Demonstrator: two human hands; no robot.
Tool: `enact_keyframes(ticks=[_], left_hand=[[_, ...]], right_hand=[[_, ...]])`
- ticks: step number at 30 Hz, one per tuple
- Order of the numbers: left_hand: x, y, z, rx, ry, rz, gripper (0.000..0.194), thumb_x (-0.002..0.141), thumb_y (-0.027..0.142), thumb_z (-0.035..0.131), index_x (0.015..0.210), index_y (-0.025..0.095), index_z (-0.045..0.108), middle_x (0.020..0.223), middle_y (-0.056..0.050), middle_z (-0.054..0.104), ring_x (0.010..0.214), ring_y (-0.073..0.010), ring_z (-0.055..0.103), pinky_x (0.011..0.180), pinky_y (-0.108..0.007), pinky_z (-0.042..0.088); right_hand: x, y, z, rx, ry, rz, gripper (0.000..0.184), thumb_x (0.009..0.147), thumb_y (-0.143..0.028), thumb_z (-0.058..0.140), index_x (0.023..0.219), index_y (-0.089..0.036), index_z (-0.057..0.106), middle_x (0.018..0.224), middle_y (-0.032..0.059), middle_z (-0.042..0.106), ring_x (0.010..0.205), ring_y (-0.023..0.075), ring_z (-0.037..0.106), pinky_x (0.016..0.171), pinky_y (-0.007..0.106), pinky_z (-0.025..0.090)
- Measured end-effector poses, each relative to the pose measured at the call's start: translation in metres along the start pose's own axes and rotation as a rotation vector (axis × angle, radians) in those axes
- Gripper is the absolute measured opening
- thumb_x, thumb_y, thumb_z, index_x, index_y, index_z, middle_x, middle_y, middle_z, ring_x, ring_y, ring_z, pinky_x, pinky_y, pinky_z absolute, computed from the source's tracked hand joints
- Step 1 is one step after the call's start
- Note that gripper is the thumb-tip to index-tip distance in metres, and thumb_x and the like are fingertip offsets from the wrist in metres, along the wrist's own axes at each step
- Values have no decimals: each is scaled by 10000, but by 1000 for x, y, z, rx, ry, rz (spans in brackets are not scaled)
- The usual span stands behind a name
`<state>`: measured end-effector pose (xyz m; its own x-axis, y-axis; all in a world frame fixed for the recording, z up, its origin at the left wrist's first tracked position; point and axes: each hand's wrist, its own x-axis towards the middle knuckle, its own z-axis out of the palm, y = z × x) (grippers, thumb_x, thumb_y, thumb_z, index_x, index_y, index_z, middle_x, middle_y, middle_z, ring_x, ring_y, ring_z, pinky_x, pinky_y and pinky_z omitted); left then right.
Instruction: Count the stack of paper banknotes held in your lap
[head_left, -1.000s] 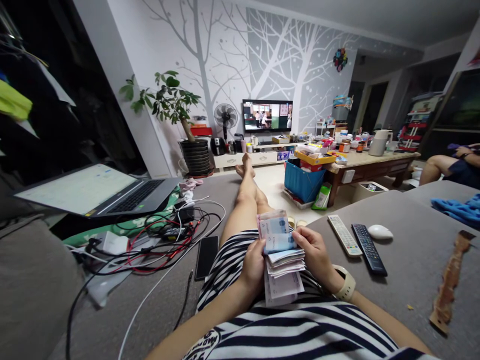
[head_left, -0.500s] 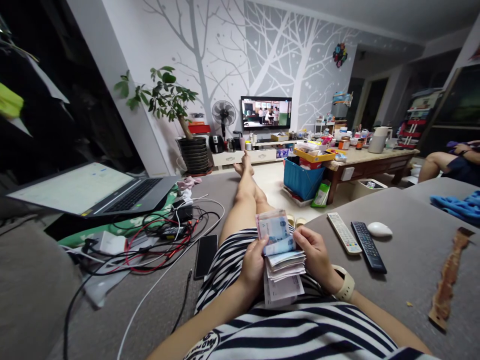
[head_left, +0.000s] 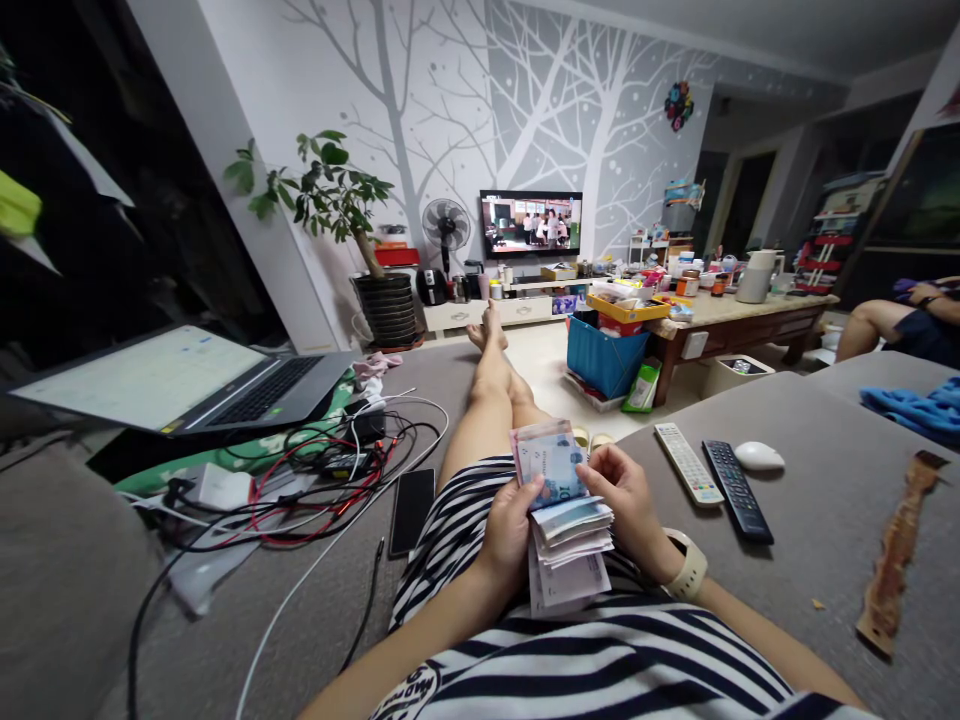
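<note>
A stack of banknotes (head_left: pixel 551 465) is held above my lap, over the striped clothing (head_left: pixel 450 540). The upper notes stand up with blue and pink faces showing, while several others fold down toward me in layers. My left hand (head_left: pixel 508 530) is closed on the stack's left side, thumb pressed on the front note. With fingers pinched at the right edge of the upper notes, my right hand (head_left: pixel 624 500) is closed too; a pale watch (head_left: pixel 688 566) is on that wrist. The fingers behind the notes are hidden.
Left on the sofa are an open laptop (head_left: pixel 262 385), tangled cables (head_left: pixel 360 450) and a phone (head_left: pixel 412 512). To the right lie a white remote (head_left: pixel 688 465), a black remote (head_left: pixel 736 492), a mouse (head_left: pixel 760 456) and a brown strip (head_left: pixel 896 555). Another person's leg (head_left: pixel 874 325) shows far right.
My right hand has shifted slightly left along the upper note's edge. The front blue note now stands flatter, and the folded-down notes have fanned a little to the right.
</note>
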<state>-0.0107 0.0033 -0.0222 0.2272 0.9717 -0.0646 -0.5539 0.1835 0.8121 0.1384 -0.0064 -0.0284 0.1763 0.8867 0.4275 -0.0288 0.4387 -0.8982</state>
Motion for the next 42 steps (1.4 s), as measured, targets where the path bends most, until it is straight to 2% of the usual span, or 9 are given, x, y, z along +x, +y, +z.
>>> enact_keyframes(ticks=[3, 8, 14, 18, 21, 25, 34, 42], left_hand=[[0, -1, -1, 8, -6, -7, 294, 587, 367, 827, 702, 161, 652, 615, 8, 654, 587, -128, 572, 659, -281, 460], [-1, -2, -2, 16, -25, -27, 312, 577, 352, 822, 636, 162, 581, 592, 26, 616, 572, -108, 570, 641, -259, 454], [1, -3, 0, 16, 74, -2, 317, 602, 418, 781, 690, 142, 653, 582, 6, 654, 547, -120, 577, 596, -257, 452], [3, -5, -2, 0, 134, 16, 347, 613, 444, 766, 756, 137, 688, 658, -21, 715, 640, -161, 640, 649, -279, 483], [4, -6, -4, 3, 149, 29, 369, 606, 460, 773, 762, 134, 695, 697, -36, 735, 702, -181, 666, 695, -291, 495], [4, -6, -4, 16, 160, 31, 377, 586, 466, 776, 746, 134, 697, 678, -36, 732, 688, -187, 668, 695, -302, 495], [2, -2, -1, 77, 185, 51, 374, 539, 482, 774, 669, 144, 682, 587, -3, 689, 547, -133, 576, 589, -267, 437], [1, -1, 1, 76, 178, 66, 341, 551, 456, 775, 658, 146, 685, 605, -6, 686, 569, -133, 566, 604, -267, 425]], right_hand=[[1, 2, 0, -1, -7, 8, 304, 825, -422, 721, 757, -194, 532, 665, -36, 475, 615, 129, 407, 564, 253, 336], [1, 4, -1, -44, -31, 30, 365, 834, -447, 693, 666, -193, 492, 614, -43, 437, 585, 120, 371, 545, 253, 310], [-1, 2, 0, -43, -24, 1, 387, 835, -439, 691, 628, -195, 474, 594, -46, 421, 576, 117, 353, 534, 253, 286], [-3, -1, 0, -19, -36, -13, 375, 839, -432, 685, 631, -197, 479, 597, -46, 413, 574, 119, 347, 534, 257, 280], [-4, -2, 0, -10, -49, -25, 359, 849, -427, 675, 643, -196, 493, 607, -42, 419, 577, 122, 350, 538, 259, 283], [-4, -1, 0, -13, -47, -36, 342, 861, -421, 666, 656, -194, 513, 618, -36, 435, 585, 126, 366, 545, 262, 292], [-5, -3, 2, 16, -34, -36, 306, 859, -413, 674, 696, -188, 548, 629, -34, 465, 582, 123, 386, 537, 255, 308], [-6, -6, 1, 10, -26, -20, 312, 857, -450, 668, 711, -192, 572, 638, -26, 485, 588, 133, 410, 544, 258, 332]])
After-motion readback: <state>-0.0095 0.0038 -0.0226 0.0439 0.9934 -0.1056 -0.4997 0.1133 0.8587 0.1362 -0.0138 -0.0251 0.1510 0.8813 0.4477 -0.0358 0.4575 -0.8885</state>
